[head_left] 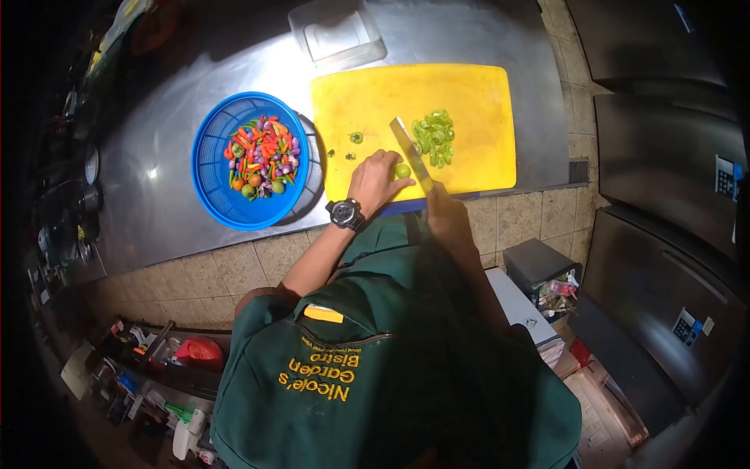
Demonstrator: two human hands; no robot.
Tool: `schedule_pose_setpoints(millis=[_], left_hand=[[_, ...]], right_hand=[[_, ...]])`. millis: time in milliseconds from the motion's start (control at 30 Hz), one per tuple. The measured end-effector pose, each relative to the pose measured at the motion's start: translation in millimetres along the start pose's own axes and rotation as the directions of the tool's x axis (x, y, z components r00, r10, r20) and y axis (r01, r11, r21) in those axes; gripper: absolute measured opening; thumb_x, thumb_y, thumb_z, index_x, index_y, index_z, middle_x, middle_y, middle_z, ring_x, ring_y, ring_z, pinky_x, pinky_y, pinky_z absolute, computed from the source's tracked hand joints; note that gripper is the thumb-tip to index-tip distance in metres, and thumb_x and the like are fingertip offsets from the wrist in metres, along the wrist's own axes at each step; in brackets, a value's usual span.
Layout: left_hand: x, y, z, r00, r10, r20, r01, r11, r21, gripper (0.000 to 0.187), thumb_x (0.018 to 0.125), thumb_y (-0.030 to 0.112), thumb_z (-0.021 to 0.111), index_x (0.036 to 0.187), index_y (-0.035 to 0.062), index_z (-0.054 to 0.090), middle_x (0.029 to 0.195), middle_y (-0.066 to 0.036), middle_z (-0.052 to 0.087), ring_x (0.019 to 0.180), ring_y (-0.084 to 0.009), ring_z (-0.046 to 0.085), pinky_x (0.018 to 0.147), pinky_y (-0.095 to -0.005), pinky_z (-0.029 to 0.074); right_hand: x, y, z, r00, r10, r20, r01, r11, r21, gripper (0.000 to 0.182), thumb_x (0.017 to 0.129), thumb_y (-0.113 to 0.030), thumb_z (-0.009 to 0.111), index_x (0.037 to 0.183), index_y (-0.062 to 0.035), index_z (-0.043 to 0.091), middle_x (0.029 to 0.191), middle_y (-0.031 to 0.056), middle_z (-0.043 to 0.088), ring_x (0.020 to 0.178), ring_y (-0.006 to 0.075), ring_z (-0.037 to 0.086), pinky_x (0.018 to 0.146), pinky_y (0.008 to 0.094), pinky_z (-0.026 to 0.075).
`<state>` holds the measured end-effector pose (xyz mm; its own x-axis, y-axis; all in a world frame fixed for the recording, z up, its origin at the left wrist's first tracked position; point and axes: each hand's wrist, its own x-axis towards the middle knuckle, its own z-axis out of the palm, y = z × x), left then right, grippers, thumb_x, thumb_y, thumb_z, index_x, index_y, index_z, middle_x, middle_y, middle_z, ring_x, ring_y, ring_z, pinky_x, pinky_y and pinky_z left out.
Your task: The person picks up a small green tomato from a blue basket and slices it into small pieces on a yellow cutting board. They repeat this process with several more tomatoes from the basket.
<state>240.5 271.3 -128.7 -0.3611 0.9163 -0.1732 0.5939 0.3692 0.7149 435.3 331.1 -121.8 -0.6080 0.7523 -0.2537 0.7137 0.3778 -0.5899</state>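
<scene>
My left hand [378,180], with a black watch on its wrist, steadies a small green tomato [402,170] on the yellow cutting board [476,94]. The handle of a kitchen knife [408,144] is wrapped in my right hand [447,215]. Its blade points away from me, just right of the tomato. Beyond the blade lies a pile of sliced green tomato [434,137]. A cut-off green top [356,137] and smaller green scraps are left of the knife, near my left fingers.
A blue plastic basket [205,187] holding chillies, shallots and small tomatoes stands left of the board. Behind is a clear plastic container [342,55]. Both stand on a steel counter [141,211], whose front edge runs before me. An open dark bin [539,266] is at lower right.
</scene>
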Motion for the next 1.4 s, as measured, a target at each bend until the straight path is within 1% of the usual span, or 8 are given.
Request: schedule_pose_setpoints(millis=[100,167,300,567,867,1067,1167,1400], left_hand=[[-4.8,-5.5,-0.4,0.995,0.081,-0.063,-0.083,0.996,-0.024,0.031,0.086,0.029,0.080,0.102,0.0037,0.072,0.096,-0.013,0.071,0.089,-0.0348,0.069,0.079,-0.0453,0.056],[-5.6,-18.0,4.4,0.948,0.314,-0.045,-0.315,0.949,-0.023,0.022,0.091,0.025,0.076,0.098,0.0043,0.074,0.094,-0.014,0.072,0.087,-0.0340,0.069,0.078,-0.0420,0.057],[2.4,-20.3,-0.4,0.919,0.394,0.004,-0.394,0.919,0.007,0.017,0.095,0.021,0.070,0.095,0.0052,0.074,0.094,-0.012,0.073,0.090,-0.0315,0.069,0.079,-0.0426,0.057],[5.4,-31.6,2.6,0.909,0.413,0.050,-0.415,0.910,0.023,0.017,0.095,0.023,0.070,0.092,0.0062,0.075,0.092,-0.012,0.074,0.088,-0.0307,0.070,0.076,-0.0421,0.057],[0.6,-33.4,6.6,0.916,0.401,-0.020,-0.401,0.916,-0.004,0.018,0.094,0.026,0.072,0.092,0.0085,0.075,0.093,-0.009,0.074,0.084,-0.0302,0.071,0.073,-0.0408,0.058],[2.8,-36.4,4.5,0.901,0.429,-0.058,-0.429,0.903,0.026,0.010,0.092,0.020,0.076,0.093,0.0101,0.077,0.086,-0.010,0.072,0.076,-0.0296,0.070,0.067,-0.0393,0.058],[1.0,-41.0,7.7,0.908,0.416,-0.056,-0.414,0.909,0.036,0.014,0.093,0.024,0.075,0.092,0.0101,0.076,0.088,-0.009,0.074,0.078,-0.0290,0.071,0.069,-0.0388,0.058],[2.0,-43.7,11.2,0.886,0.448,-0.123,-0.449,0.893,0.014,0.014,0.093,0.024,0.074,0.092,0.0097,0.076,0.094,-0.008,0.076,0.082,-0.0275,0.073,0.071,-0.0379,0.059]], right_hand=[[-4.5,-0.2,-2.4,0.998,-0.036,-0.053,0.035,0.999,-0.031,0.028,0.101,-0.020,0.058,0.126,-0.0087,0.058,0.069,0.0207,0.066,0.067,0.0436,0.068,0.061,0.0562,0.054],[-8.4,-7.1,-9.0,0.993,-0.083,-0.086,0.080,0.996,-0.042,0.029,0.100,-0.019,0.059,0.128,-0.0089,0.057,0.067,0.0195,0.065,0.065,0.0432,0.067,0.060,0.0549,0.054],[-12.1,-15.1,-20.2,0.997,-0.031,0.068,0.034,0.999,-0.039,0.030,0.104,-0.021,0.055,0.132,-0.0101,0.059,0.078,0.0243,0.068,0.073,0.0456,0.068,0.068,0.0557,0.052],[-12.0,-31.9,-40.0,0.979,0.001,0.204,0.033,0.987,-0.160,0.030,0.106,-0.021,0.051,0.133,-0.0091,0.058,0.074,0.0211,0.066,0.071,0.0434,0.068,0.065,0.0542,0.051],[3.6,-7.1,5.7,0.976,-0.214,-0.037,0.202,0.956,-0.211,0.037,0.101,-0.018,0.054,0.137,-0.0152,0.054,0.081,0.0223,0.071,0.070,0.0405,0.071,0.065,0.0531,0.056],[-2.8,-37.3,-42.0,0.982,-0.121,0.146,0.149,0.969,-0.199,0.035,0.101,-0.017,0.052,0.136,-0.0132,0.053,0.076,0.0227,0.071,0.070,0.0417,0.071,0.064,0.0542,0.056],[-4.6,-43.8,-48.2,0.954,0.092,0.285,-0.016,0.966,-0.259,0.028,0.106,-0.022,0.052,0.131,-0.0124,0.057,0.072,0.0212,0.064,0.070,0.0425,0.066,0.067,0.0554,0.050],[2.5,-7.5,13.6,0.992,-0.118,0.032,0.121,0.983,-0.137,0.032,0.103,-0.021,0.052,0.134,-0.0147,0.054,0.072,0.0222,0.069,0.069,0.0435,0.071,0.065,0.0569,0.056]])
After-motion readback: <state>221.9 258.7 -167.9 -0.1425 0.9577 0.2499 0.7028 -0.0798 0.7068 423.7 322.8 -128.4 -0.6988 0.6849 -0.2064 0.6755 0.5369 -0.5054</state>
